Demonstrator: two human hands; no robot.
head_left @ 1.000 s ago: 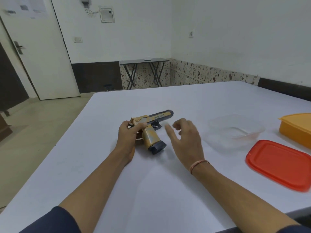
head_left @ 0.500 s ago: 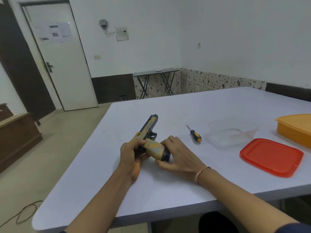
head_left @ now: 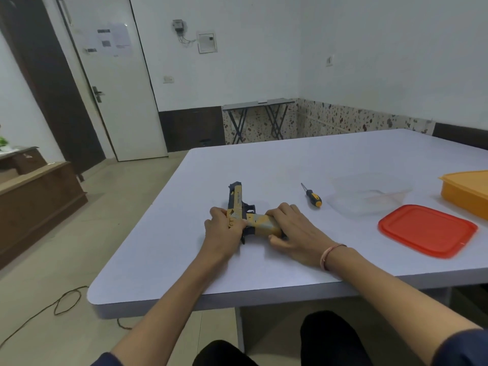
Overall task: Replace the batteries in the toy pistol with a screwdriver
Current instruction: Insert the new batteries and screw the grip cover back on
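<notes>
The pistol (head_left: 237, 203) lies on the desk (head_left: 264, 162) between both hands, its barrel running away from the person and its grip turned out to the right. The left hand (head_left: 223, 229) curls round the rear of the slide, pinning it down. The right hand (head_left: 293, 229) wraps the grip, fingers over the top and thumb on the near side. The screwdriver (head_left: 313, 197) rests untouched just beyond the right hand — handle toward it, tip slanting away and left — so that hand is nearer and would have to release the grip to take it.
</notes>
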